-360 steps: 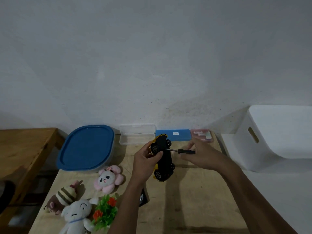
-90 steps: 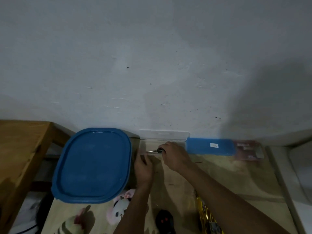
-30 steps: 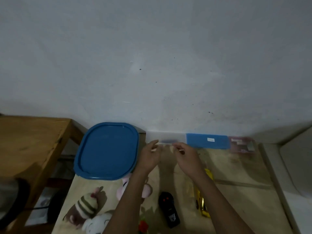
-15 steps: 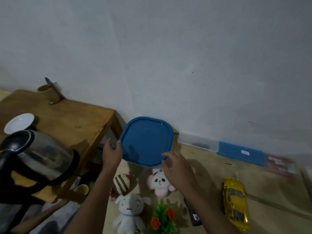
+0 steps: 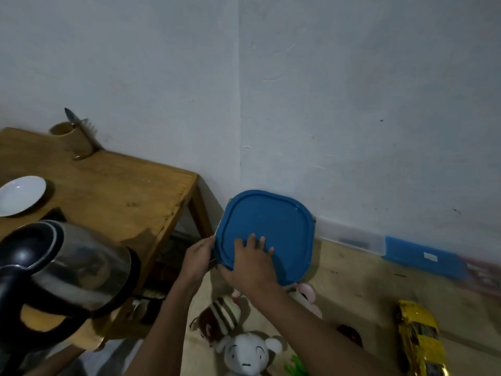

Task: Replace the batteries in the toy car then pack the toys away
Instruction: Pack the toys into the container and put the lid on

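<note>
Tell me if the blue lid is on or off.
On: the blue lid covers its container; right hand lies flat on it, left hand grips its edge.

The container (image 5: 276, 221) stands by the wall (image 5: 352, 104), plush toys (image 5: 245, 354) before it, the toy car (image 5: 420, 340) right, a side table (image 5: 108, 191) left.

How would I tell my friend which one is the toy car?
Start at the big blue lid by the wall, then look down and far right along the pale table. The toy car sits there, the only shiny yellow thing, unlike the soft plush toys.
</note>
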A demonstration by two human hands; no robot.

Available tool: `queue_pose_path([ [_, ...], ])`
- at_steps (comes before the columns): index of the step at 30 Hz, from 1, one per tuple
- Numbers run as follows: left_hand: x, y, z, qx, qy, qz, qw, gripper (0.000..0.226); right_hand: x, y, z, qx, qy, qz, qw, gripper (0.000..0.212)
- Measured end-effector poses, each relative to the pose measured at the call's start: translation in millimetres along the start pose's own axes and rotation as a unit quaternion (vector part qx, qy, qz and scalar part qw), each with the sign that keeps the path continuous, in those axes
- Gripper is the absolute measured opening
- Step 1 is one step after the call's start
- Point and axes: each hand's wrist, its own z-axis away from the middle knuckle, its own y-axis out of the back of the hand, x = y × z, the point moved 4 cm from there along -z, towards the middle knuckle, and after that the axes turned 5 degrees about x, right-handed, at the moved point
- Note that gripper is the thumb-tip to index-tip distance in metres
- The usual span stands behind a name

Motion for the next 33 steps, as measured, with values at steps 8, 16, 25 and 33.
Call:
queue_pose_path([
  [8,1.9,3.9,-2.6,-0.027,0.02,0.014,0.999,0.034,-11.4,-2.1,-14.8,-0.02,-0.019,0.011,1.0,0.079],
  [16,17.6,3.6,10.1,-0.062,-0.036,-0.004,0.997,0.048,-14.3,44.0,-8.8,0.029,0.078,-0.033,0.996,0.054],
  [25,6.2,-4.9,2.4,-0.002,-0.026,-0.006,1.0,0.036,14.4,132.3,32.1,0.259,0.089,-0.099,0.957,0.032],
  [33,9.4,-12.6,10.0,0.055,-0.063,-0.043,0.996,0.036,67.8,174.7,97.7,0.382,0.045,-0.161,0.909,0.02],
])
